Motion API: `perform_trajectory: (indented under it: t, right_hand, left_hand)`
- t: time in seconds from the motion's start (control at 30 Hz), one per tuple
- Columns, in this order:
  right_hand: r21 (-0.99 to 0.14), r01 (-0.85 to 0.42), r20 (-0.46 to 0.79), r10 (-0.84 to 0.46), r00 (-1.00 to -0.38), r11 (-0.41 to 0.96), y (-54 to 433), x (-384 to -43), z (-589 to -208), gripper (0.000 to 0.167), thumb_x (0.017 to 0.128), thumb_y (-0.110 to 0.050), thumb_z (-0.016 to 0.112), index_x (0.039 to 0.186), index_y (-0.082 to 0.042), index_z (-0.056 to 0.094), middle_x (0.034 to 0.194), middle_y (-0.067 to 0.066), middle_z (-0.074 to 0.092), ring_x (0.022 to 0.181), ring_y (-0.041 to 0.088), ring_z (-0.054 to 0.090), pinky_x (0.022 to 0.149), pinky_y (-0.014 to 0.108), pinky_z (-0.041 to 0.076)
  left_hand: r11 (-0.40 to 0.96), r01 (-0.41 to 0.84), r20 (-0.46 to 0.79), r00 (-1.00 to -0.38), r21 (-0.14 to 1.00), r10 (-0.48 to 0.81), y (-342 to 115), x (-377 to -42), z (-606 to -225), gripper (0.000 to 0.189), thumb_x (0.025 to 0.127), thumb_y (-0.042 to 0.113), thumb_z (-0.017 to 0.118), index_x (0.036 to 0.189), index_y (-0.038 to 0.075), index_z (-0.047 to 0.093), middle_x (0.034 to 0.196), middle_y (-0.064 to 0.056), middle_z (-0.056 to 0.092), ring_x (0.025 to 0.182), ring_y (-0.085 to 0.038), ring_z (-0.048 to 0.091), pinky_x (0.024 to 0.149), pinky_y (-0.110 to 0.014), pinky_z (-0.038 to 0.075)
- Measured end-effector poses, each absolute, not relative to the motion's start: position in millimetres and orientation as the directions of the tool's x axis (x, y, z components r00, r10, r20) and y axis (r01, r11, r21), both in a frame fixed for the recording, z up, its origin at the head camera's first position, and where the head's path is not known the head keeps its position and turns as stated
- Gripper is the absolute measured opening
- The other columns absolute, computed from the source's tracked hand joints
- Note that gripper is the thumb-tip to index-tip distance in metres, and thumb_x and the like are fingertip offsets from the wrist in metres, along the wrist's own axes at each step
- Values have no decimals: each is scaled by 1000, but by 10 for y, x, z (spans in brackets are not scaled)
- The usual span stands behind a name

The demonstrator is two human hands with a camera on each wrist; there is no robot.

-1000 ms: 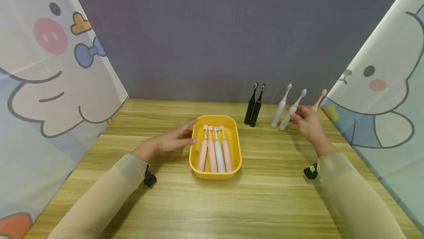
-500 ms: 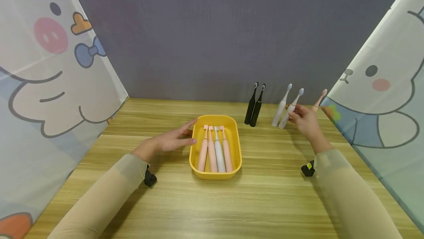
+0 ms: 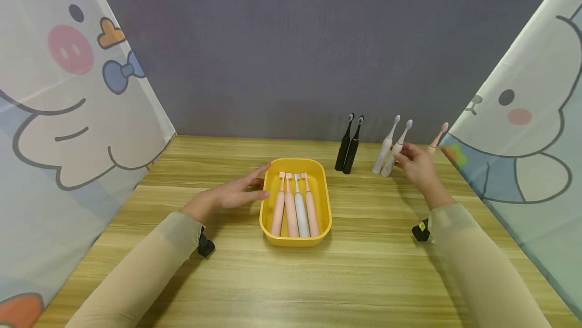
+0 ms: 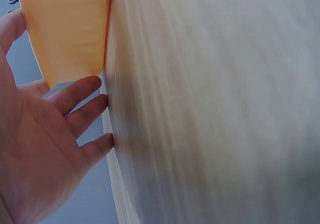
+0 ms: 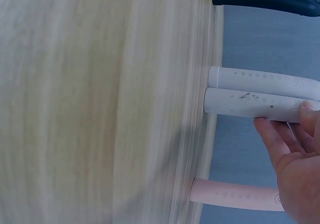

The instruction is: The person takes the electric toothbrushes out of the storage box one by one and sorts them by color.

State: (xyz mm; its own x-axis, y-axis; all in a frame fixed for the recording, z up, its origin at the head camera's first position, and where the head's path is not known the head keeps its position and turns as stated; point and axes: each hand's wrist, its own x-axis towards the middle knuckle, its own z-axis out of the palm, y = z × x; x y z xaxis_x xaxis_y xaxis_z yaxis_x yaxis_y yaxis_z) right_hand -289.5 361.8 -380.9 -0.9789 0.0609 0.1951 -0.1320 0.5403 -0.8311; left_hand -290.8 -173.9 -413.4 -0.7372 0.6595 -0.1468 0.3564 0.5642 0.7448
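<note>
My right hand (image 3: 419, 165) pinches a white electric toothbrush (image 5: 250, 104) by its handle, thumb on the front. It stands upright on the table, close beside a second white electric toothbrush (image 5: 260, 81). My left hand (image 3: 236, 191) lies along the left side of a yellow tray (image 3: 328, 206), fingers extended, with fingertips at its wall and the table in the left wrist view. Inside the tray lie several electric toothbrushes in a row, pink ones (image 3: 278, 212) and a pale blue-grey one (image 3: 300, 214), heads toward the back.
Two black electric toothbrushes (image 3: 351, 153) stand upright left of the white pair. A pink electric toothbrush (image 5: 235, 194) stands to the right, partly behind my right hand in the head view. A grey wall (image 3: 291, 55) closes off the wooden table's (image 3: 295, 282) back edge, with printed curtains on both sides.
My right hand has shifted slightly left, bringing the white toothbrush closer to the other white one and more upright. The left hand and the tray have stayed in place.
</note>
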Motion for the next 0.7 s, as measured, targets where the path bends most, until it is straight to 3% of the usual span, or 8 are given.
perform_trajectory:
  t: [0.47, 0.7]
  right_hand:
    - [-843, -152, 207, 51, -977, 516, 3577, -2867, -3808, 55, 117, -10, 50, 162, 18, 35, 152, 42, 50, 103, -11, 54, 86, 8, 58]
    - [-828, -151, 200, 32, -979, 540, 3611, -2892, -3829, 56, 118, -13, 49, 162, 18, 34, 152, 42, 49, 115, 2, 58, 85, 7, 57]
  left_hand:
    - [568, 361, -146, -738, 740, 659, -1737, -2913, -4140, 94, 109, 62, 59, 177, 42, -2, 176, -20, 39, 164, -42, 36, 132, -71, 27]
    - [565, 361, -144, -737, 742, 660, -1731, -2907, -4127, 93, 110, 60, 59, 177, 41, -2, 175, -21, 39, 164, -43, 36, 132, -71, 26]
